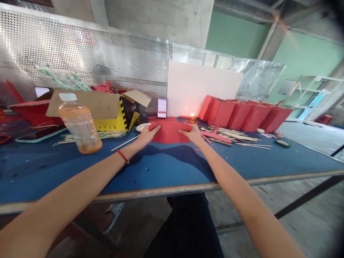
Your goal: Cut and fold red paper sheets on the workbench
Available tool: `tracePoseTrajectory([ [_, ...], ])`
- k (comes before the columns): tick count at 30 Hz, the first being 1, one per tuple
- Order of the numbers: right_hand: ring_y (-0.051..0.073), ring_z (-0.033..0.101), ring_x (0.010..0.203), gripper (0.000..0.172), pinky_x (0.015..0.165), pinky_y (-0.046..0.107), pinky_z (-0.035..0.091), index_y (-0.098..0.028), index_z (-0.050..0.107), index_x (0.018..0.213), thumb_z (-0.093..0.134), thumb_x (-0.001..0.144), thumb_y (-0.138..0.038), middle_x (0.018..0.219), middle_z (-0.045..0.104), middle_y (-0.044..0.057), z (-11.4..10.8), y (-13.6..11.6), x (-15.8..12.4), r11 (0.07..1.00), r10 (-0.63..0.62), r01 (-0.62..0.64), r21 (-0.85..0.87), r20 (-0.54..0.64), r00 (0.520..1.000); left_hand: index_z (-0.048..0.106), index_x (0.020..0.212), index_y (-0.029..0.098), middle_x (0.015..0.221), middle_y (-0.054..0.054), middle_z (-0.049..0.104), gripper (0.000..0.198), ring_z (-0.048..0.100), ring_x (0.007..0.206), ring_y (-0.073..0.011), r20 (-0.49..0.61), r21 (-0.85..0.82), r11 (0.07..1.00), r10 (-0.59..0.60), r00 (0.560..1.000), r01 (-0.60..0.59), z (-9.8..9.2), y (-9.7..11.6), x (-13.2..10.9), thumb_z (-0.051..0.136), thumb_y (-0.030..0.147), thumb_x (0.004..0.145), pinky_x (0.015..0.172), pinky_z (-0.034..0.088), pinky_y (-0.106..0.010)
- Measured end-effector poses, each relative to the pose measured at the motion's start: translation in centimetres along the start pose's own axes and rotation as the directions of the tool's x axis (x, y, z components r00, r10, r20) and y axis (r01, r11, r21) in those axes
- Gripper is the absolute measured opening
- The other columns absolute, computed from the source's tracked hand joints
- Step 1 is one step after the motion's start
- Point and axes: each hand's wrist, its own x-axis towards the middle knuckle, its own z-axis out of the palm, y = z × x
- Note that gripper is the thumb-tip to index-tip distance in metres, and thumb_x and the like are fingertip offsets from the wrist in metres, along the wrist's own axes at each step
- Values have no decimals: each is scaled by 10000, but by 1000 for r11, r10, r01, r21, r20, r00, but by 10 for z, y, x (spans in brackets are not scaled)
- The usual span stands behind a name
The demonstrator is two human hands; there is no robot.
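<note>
Both my hands hold a sheet of red paper (170, 132) just above the blue tabletop, straight ahead of me. My left hand (149, 135) grips its left end, thumb on the near face and the fingers hidden behind. At the right end my right hand (192, 134) pinches the paper the same way. The sheet looks slightly bent and throws a shadow on the table below. Behind it a small flame (192, 115) burns near the upright white board (201, 86). A phone (162, 107) stands upright behind the sheet.
A drink bottle (80, 125), a phone in a pale case (41, 134) and an open cardboard box (88, 105) stand or lie left. Red folded paper pieces (247, 115) stand in a row at right, behind thin wooden sticks (236, 134). The table's front edge (188, 188) runs before me.
</note>
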Motion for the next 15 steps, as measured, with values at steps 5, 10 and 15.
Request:
tracePoseTrajectory([
  [5, 245, 660, 860, 168, 788, 338, 533, -185, 686, 679, 789, 595, -288, 712, 696, 15, -11, -2, 8, 997, -51, 41, -57, -174, 984, 674, 1197, 146, 1141, -133, 746, 688, 658, 1137, -352, 89, 124, 992, -31, 996, 19, 3, 3, -1, 717, 642, 722, 984, 513, -472],
  [10, 219, 671, 907, 316, 746, 358, 578, -190, 630, 938, 630, 721, -420, 939, 717, 58, -34, -1, 26, 994, 33, 23, 107, -493, 869, 292, 1568, 111, 1619, -212, 292, 978, 277, 1506, -359, 490, 455, 887, -177, 854, -77, 14, 6, -26, 456, 761, 856, 1196, 256, -523],
  [15, 217, 689, 853, 397, 646, 357, 597, -218, 597, 966, 676, 653, -450, 927, 713, 53, -42, 6, 31, 973, 144, -12, 231, -563, 814, 481, 1482, 296, 1620, -68, 339, 693, 192, 1539, -299, 804, 459, 757, -131, 580, -465, 24, 8, -42, 542, 646, 887, 1235, 103, -502],
])
